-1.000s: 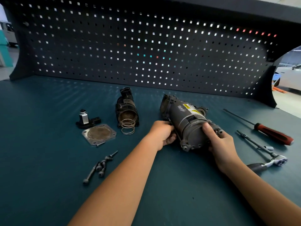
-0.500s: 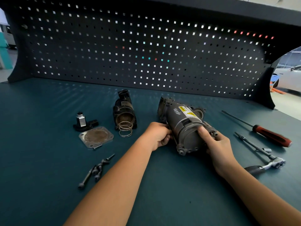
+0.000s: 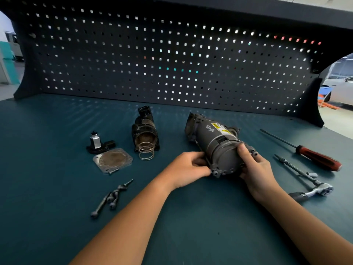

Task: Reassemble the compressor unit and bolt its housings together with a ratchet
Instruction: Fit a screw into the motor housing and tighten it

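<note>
Fingers point(image 3: 197, 162) of the left hand point(image 3: 186, 168) curl and pinch a long bolt point(image 3: 200, 150) on the side of the compressor point(image 3: 214, 138); the right hand point(image 3: 255, 168) grips its near end, thumb on top. It lies on the bench point(image 3: 57, 131), between a black housing point(image 3: 145, 129) and the ratchet point(image 3: 313, 191).

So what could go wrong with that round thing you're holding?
The compressor is round and lies on its side, so it might roll if the right hand lets go. The long bolt the left hand pinches could go in crooked. The loose bolts lie near the left forearm and could get knocked.
</note>
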`<action>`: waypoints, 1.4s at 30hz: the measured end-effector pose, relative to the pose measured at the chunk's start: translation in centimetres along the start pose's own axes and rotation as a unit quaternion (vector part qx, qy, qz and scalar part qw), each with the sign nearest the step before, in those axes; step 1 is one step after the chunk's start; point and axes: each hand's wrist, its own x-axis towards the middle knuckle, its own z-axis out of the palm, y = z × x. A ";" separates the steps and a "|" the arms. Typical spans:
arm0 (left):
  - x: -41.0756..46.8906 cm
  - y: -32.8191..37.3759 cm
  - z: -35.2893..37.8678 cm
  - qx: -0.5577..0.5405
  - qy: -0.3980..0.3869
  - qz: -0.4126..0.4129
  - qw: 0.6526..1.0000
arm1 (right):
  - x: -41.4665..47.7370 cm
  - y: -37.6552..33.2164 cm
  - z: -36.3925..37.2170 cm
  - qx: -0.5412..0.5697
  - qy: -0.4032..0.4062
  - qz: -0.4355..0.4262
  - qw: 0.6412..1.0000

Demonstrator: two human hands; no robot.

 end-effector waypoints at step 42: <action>-0.7 -1.4 -0.4 0.268 0.109 0.082 0.954 | -3.3 -3.3 -0.3 -0.289 0.011 -0.044 0.956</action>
